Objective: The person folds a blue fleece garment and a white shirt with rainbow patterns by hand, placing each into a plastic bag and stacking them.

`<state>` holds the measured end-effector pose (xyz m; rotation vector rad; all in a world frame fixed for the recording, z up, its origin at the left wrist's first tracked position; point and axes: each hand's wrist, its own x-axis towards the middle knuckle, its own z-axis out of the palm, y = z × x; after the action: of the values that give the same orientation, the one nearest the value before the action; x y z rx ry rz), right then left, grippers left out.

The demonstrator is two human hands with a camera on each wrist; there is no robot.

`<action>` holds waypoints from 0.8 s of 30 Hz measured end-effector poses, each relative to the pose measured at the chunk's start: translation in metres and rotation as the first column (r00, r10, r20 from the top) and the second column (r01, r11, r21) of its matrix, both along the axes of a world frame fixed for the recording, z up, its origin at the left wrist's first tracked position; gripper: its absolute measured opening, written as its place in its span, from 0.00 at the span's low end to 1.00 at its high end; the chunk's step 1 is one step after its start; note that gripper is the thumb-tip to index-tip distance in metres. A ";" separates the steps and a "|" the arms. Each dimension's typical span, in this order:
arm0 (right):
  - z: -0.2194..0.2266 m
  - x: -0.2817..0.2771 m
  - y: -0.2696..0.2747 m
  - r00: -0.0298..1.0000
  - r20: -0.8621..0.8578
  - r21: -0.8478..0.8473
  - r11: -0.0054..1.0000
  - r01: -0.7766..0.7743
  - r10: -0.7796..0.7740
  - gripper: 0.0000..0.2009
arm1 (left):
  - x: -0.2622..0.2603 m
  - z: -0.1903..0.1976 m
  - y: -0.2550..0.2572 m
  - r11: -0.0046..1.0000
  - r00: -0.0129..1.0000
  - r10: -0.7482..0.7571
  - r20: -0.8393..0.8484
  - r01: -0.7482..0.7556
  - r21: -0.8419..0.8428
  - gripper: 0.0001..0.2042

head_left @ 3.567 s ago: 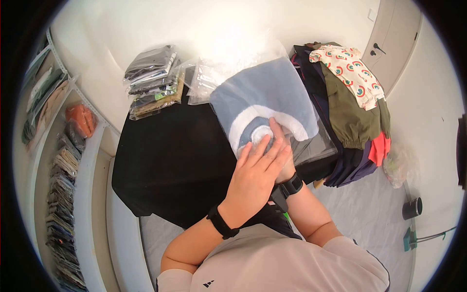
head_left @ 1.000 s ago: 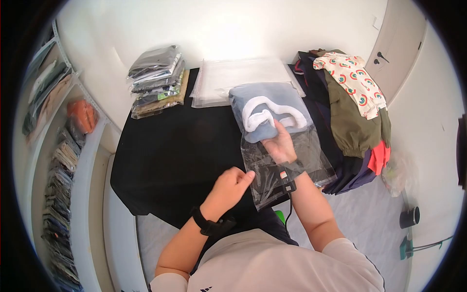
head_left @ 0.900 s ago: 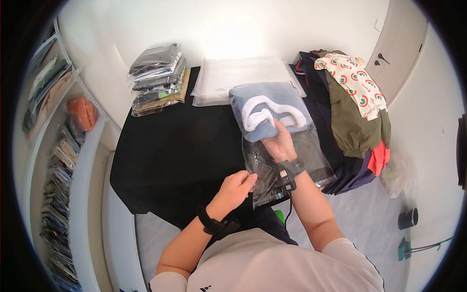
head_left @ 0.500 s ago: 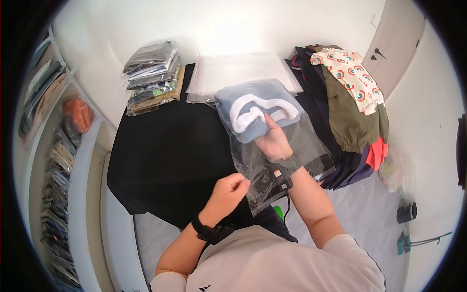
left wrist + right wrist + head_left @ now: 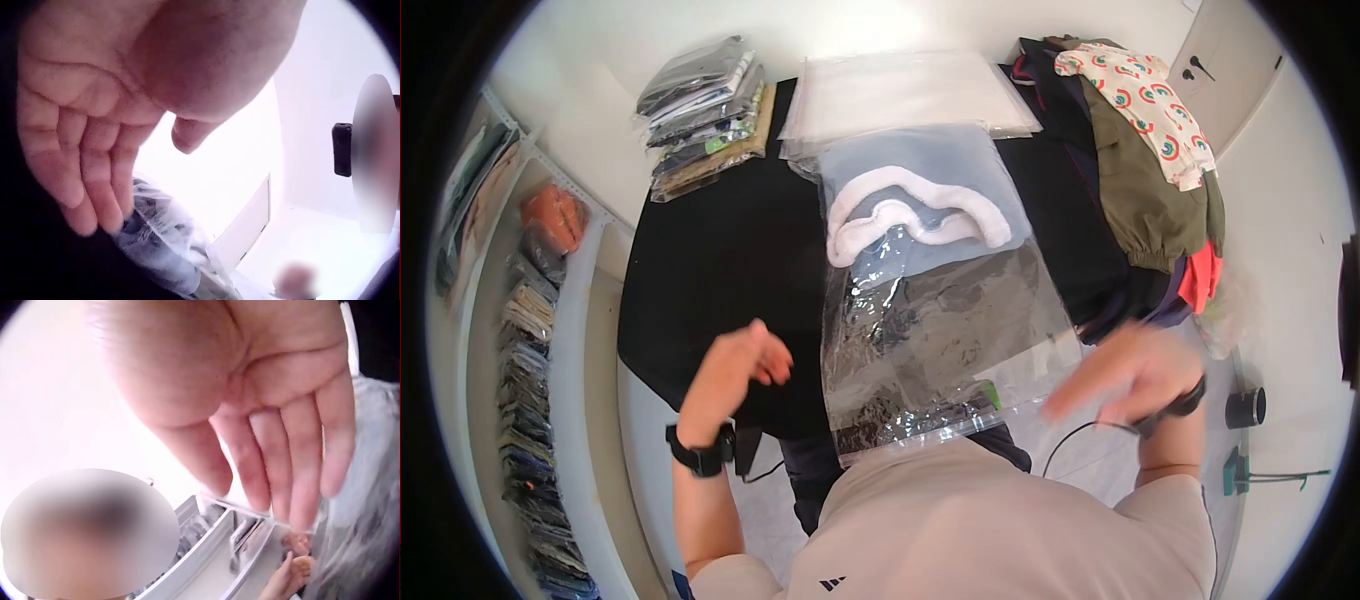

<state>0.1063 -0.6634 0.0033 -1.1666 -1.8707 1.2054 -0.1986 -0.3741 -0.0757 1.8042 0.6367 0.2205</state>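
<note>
A folded blue fleece piece (image 5: 910, 145) with white plush bands lies in the far end of a clear plastic bag (image 5: 940, 335). The bag's near part is flat and reaches over the table's front edge to the person's shirt. Left of the bag is my left hand (image 5: 740, 370), holding nothing, its fingers loosely bent. My right hand (image 5: 1135, 375), blurred, is off the bag's right side with fingers extended. Each wrist view shows a bare palm and relaxed fingers, the left hand (image 5: 94, 125) and the right hand (image 5: 275, 419), with clear film (image 5: 369, 469) beside the right.
Flat clear bags (image 5: 910, 95) are stacked at the back of the black-covered table (image 5: 720, 270). Bagged clothes (image 5: 705, 115) are piled back left. Loose clothes, including olive trousers (image 5: 1135, 190) and a rainbow-print garment (image 5: 1145, 115), drape at right. Shelves (image 5: 590, 330) stand left.
My right hand has come out of the bag and moved right. My left hand has let go of the bag's edge and moved left. The bag now lies flatter, stretched toward the body.
</note>
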 end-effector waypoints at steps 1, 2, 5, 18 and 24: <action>0.003 0.009 -0.001 0.947 -0.092 -0.044 0.952 0.304 -0.306 0.14 | 0.007 0.010 0.007 0.995 0.995 0.102 0.006 -0.102 0.003 0.29; 0.013 0.017 0.008 0.849 -0.124 -0.151 0.855 0.495 -0.514 0.15 | 0.019 0.018 0.012 0.988 0.989 0.149 0.014 -0.148 -0.048 0.29; -0.009 0.042 0.065 0.519 -0.103 -0.241 0.527 0.815 -0.849 0.23 | 0.064 0.028 0.026 0.946 0.975 0.221 -0.013 -0.218 -0.238 0.31; -0.073 0.080 0.112 0.654 -0.024 -0.391 0.609 0.690 -0.756 0.23 | 0.139 0.007 0.025 0.963 0.993 0.075 -0.095 -0.096 -0.250 0.35; -0.096 0.094 0.109 0.603 -0.222 -0.432 0.631 0.644 -0.766 0.20 | 0.142 -0.018 0.039 0.962 0.998 0.062 -0.002 -0.060 -0.265 0.37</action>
<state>0.2005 -0.5548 -0.0926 -1.5091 -0.7548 1.1378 -0.0564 -0.3351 -0.0942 1.5271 0.6843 0.1735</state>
